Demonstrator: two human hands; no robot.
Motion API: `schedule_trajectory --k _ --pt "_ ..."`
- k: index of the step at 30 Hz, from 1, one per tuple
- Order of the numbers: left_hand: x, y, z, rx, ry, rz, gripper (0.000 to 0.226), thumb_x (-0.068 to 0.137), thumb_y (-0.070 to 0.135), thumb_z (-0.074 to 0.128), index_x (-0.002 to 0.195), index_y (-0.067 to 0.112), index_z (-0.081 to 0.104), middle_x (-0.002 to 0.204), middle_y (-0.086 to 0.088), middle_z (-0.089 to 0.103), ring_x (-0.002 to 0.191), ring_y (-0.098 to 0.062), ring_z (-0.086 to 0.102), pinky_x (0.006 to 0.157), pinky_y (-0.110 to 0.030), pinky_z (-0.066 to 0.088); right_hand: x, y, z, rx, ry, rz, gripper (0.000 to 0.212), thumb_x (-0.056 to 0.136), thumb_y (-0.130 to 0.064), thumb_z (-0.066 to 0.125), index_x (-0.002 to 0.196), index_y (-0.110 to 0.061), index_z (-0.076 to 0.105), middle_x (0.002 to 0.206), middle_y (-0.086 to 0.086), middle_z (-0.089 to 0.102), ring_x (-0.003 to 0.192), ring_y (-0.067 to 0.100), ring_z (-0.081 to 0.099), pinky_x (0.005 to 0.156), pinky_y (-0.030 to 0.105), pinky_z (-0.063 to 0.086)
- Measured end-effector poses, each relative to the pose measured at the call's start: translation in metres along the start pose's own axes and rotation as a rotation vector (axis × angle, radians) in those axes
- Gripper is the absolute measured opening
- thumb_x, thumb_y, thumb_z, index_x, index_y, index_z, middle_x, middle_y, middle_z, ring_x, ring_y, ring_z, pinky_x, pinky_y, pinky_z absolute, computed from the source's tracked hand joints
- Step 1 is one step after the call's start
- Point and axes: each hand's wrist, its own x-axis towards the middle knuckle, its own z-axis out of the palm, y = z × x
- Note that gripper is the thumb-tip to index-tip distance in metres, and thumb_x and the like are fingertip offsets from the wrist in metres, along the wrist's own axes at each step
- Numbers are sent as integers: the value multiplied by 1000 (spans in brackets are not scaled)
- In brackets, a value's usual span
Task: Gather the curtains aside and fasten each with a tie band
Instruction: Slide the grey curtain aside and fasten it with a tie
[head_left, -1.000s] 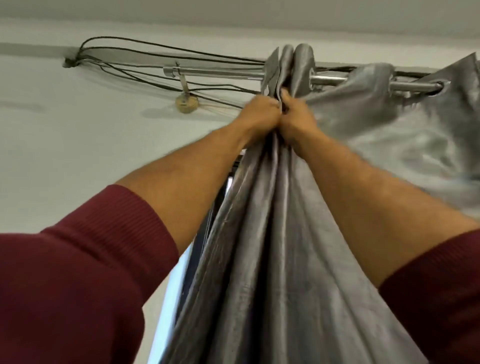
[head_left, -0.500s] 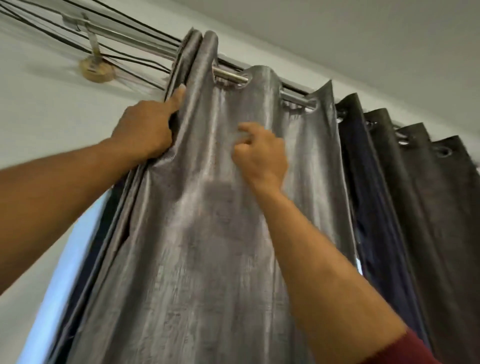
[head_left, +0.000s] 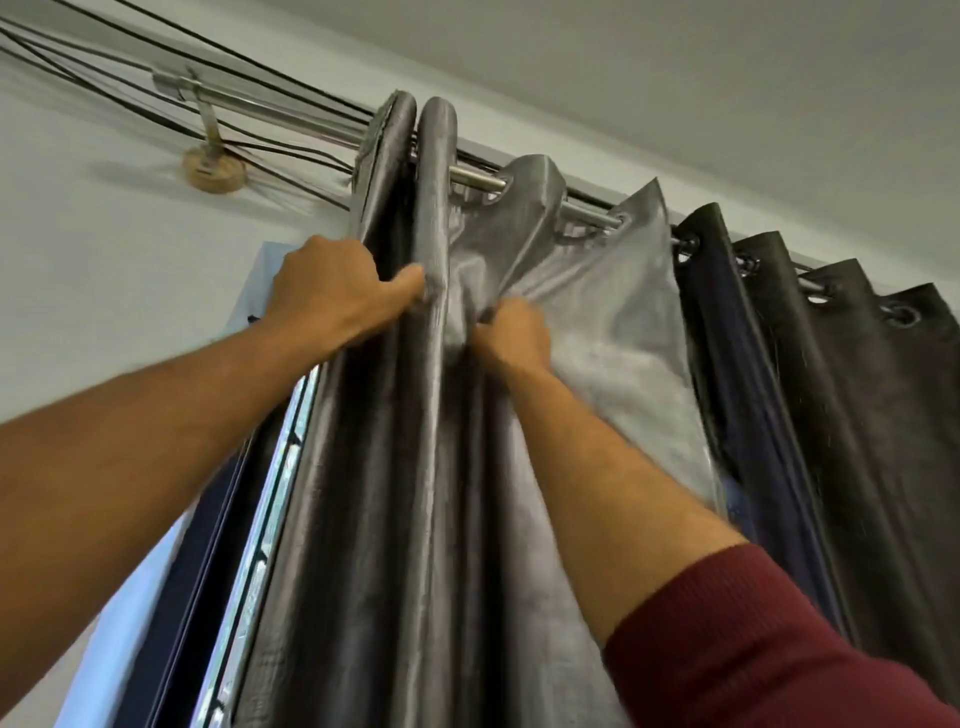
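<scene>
A shiny grey curtain (head_left: 613, 332) hangs by eyelets from a metal rod (head_left: 478, 179) near the ceiling. Its left folds are bunched together. My left hand (head_left: 332, 296) grips those bunched folds from the left, thumb pressing a pleat. My right hand (head_left: 511, 330) pinches the fabric just to the right, pulling a fold toward the bunch. A darker curtain (head_left: 857, 395) hangs on the same rod at the right, in loose pleats. No tie band is visible.
Black cables (head_left: 104, 88) run along the wall to the rod's bracket (head_left: 213, 166) at upper left. A bright window strip (head_left: 270, 499) shows left of the grey curtain. White wall lies to the left, ceiling above.
My right hand closed on the grey fabric and drew a fold leftward toward the bunch. My left hand shifted lower and wrapped the gathered pleats. The view moved slightly right.
</scene>
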Motion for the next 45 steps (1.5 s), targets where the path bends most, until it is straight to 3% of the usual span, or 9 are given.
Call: schedule_trajectory --k 4,7,11,14,16,21,33,36,45 --pt "10 -3 -11 -125 7 -198 78 108 57 36 134 -10 65 139 -44 62 127 -58 60 109 -53 49 -7 -90 15 56 -98 -365 29 98 -26 65 111 -7 83 117 23 82 114 39 77 92 45 60" --pt "12 -22 -21 -172 -1 -273 103 93 86 41 120 -8 73 121 -42 72 114 -54 70 99 -53 56 -18 -112 15 -24 -238 -413 38 98 -26 66 129 -7 76 131 22 77 122 40 73 96 42 60" --pt "-9 -34 -26 -34 -74 -49 56 86 54 69 120 11 81 117 -31 78 111 -48 74 96 -51 61 -56 -63 12 -68 42 -421 37 93 -44 59 107 -20 83 114 12 81 113 39 73 83 40 58" --pt "-46 -41 -12 91 -183 89 88 87 40 74 166 24 39 135 -32 65 121 -51 65 98 -51 55 -110 -14 13 -38 446 -197 47 82 -34 69 129 -38 70 162 6 49 148 37 47 105 58 49" --pt "-85 -48 3 95 -206 150 107 91 26 75 174 30 8 135 -30 56 114 -52 64 90 -51 55 -143 15 26 104 229 -3 76 75 -22 73 145 -44 52 174 4 28 149 36 48 105 56 50" --pt "-207 -68 21 -16 -304 112 106 89 20 69 174 38 8 119 -13 49 94 -43 64 80 -45 57 -248 39 76 362 -92 45 79 83 -28 71 151 -44 34 129 0 74 94 25 70 77 42 55" --pt "-517 -128 7 -304 -602 -232 103 105 20 68 168 33 -13 144 -18 69 95 -32 79 75 -32 58 -511 96 111 326 -361 204 49 94 -26 78 142 -21 67 127 6 72 117 22 69 100 40 59" --pt "-567 -147 4 -420 -712 -483 78 101 30 72 167 30 30 117 -7 75 101 -25 78 87 -32 63 -555 104 113 469 -349 225 45 90 -22 77 134 -19 70 119 -2 72 111 11 69 98 40 60" --pt "-632 -130 -21 -136 -778 -598 56 82 55 72 132 38 54 110 11 75 97 -19 75 98 -45 58 -621 125 115 1171 -618 1111 13 114 -20 45 114 -22 58 78 5 57 61 16 61 57 31 51"
